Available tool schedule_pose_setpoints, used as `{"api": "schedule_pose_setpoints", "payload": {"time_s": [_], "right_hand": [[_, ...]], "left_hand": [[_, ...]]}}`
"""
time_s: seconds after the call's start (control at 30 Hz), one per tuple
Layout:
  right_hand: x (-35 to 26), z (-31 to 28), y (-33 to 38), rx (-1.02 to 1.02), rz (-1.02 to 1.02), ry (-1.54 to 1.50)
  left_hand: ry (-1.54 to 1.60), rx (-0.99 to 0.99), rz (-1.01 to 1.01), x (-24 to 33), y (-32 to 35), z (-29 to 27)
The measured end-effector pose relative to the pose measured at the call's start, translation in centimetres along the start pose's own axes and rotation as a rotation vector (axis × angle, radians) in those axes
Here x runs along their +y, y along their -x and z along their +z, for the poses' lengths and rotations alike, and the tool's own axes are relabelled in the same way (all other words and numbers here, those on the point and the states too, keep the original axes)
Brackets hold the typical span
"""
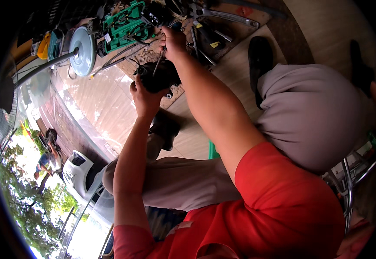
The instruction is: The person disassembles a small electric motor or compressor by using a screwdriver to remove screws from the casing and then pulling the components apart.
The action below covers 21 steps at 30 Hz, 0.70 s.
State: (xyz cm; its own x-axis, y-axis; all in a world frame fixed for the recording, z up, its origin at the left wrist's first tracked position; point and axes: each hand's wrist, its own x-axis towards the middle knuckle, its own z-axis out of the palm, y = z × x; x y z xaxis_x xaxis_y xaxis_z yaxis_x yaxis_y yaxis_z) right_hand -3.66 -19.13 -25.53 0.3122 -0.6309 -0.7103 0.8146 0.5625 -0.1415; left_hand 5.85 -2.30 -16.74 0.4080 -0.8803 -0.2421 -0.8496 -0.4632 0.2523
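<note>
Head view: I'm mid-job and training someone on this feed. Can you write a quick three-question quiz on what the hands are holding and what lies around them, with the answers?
1. True or false: the left hand is on the black part.
2. Which hand grips the slim shafted tool? (a) the left alone (b) the right alone (c) both
3. What colour is the round base that lies to the left of the open green case in the picture?

Key:
1. True.
2. b: the right hand grips it.
3. Light blue.
</note>
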Motion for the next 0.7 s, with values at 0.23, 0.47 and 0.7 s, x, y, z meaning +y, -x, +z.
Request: {"api": "schedule_pose_setpoints", "payload": {"time_s": [0.23,0.47,0.7], "right_hand": [[-1.2,0.0,-1.3,0.065,0.068,0.016],[-1.3,0.9,1.0,-0.155,-0.058,0.052],[-3.3,0.2,1.5,-0.145,-0.245,-0.062]], "left_hand": [[0.011,-0.007,0.072,-0.2,0.4,-0.1],[0.087,-0.008,0.201,-3.5,1.0,-0.5],[0.190,0.188,-0.028,-1.8,2.1,1.6]]}}
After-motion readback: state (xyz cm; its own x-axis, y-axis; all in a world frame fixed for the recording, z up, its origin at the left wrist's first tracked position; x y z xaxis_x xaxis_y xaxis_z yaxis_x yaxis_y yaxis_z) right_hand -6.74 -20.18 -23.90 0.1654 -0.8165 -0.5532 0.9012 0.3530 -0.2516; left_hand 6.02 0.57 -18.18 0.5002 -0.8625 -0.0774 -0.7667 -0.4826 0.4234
